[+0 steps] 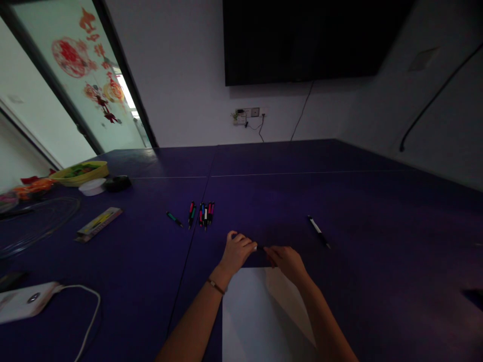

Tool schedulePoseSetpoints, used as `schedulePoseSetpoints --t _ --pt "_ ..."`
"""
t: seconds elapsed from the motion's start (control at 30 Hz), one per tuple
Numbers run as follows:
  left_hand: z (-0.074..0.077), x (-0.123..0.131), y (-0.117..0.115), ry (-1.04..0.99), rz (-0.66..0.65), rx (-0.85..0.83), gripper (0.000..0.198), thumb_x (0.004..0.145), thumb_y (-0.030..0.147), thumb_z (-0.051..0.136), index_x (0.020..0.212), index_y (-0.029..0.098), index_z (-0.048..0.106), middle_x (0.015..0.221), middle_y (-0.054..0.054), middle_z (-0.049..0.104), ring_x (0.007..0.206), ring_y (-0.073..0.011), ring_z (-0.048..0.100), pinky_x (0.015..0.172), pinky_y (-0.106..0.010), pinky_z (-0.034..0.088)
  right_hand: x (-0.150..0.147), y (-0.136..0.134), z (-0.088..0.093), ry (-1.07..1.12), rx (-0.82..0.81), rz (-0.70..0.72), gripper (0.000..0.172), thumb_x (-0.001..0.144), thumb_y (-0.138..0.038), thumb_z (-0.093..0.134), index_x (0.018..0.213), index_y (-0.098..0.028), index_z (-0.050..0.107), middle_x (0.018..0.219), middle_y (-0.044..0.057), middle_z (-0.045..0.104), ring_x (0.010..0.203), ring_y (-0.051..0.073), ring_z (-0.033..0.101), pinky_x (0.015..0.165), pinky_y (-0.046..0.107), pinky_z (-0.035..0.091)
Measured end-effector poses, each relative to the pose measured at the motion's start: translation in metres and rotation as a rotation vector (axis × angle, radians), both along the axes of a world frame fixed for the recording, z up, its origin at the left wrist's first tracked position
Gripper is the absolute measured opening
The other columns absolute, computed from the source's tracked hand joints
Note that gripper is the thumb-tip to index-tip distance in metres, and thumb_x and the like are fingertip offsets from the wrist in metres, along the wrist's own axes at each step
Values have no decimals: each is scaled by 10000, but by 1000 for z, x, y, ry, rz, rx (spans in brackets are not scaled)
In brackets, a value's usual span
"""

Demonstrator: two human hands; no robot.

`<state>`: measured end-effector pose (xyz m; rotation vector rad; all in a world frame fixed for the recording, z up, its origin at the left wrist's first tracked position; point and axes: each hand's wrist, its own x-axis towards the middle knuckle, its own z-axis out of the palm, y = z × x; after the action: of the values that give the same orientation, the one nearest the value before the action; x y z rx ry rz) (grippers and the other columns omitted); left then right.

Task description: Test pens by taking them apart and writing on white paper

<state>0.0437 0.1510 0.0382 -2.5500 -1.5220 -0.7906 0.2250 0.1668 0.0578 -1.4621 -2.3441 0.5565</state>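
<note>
Paper (256, 317): flat on the table (377, 226), nearest the body.
Right hand (287, 260): fingertips pinched at the dark end of a slim pen-like item (256, 247).
Left hand (237, 251): fingers closed about its white end.
Item's lie: between both hands, just past the paper's far edge, long axis roughly left to right; neither hand nearer.
White-and-black pen (319, 231): apart, right of the right hand, slanted.
</note>
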Motion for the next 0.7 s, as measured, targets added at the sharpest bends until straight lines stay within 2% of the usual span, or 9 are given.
schedulePoseSetpoints --t 0.07,0.13,0.27,0.47,0.6,0.7 --pt "-1 0 1 -5 23 -6 178 856 304 407 926 254 563 829 20 632 815 -126 484 853 -367 230 2 1 -1 0 116 3 298 812 -407 424 763 -219 650 690 29 673 640 156 595 589 246 367" --pt "-3 0 2 -6 37 -9 186 859 297 398 938 245 558 829 12 629 822 -130 485 845 -362 241 4 2 -1 -14 239 26 214 786 -359 498 848 -217 645 792 46 678 731 177 590 658 271 367" --pt "-4 0 3 19 42 -16 177 855 281 407 957 242 547 856 6 623 841 -133 483 848 -366 242 6 3 1 -92 335 79 226 815 -317 471 718 -207 642 743 54 661 748 187 560 675 294 341" --pt "-1 -2 1 25 24 -12 171 847 281 428 956 282 560 879 23 630 869 -136 479 885 -403 214 3 2 -1 -173 266 119 290 818 -339 459 633 -200 633 653 51 630 707 173 549 664 294 319" --pt "2 -3 -1 -25 25 -2 173 836 262 452 939 323 578 881 41 638 907 -137 483 927 -438 192 0 2 -4 -118 153 125 345 822 -336 436 567 -199 624 613 34 622 669 149 556 689 287 323" --pt "0 0 -1 -175 126 33 214 808 305 492 1003 367 555 1048 23 594 1070 -187 425 965 -506 142 -2 1 -5 -38 124 81 387 830 -361 398 557 -202 621 610 29 624 658 144 558 695 282 334"
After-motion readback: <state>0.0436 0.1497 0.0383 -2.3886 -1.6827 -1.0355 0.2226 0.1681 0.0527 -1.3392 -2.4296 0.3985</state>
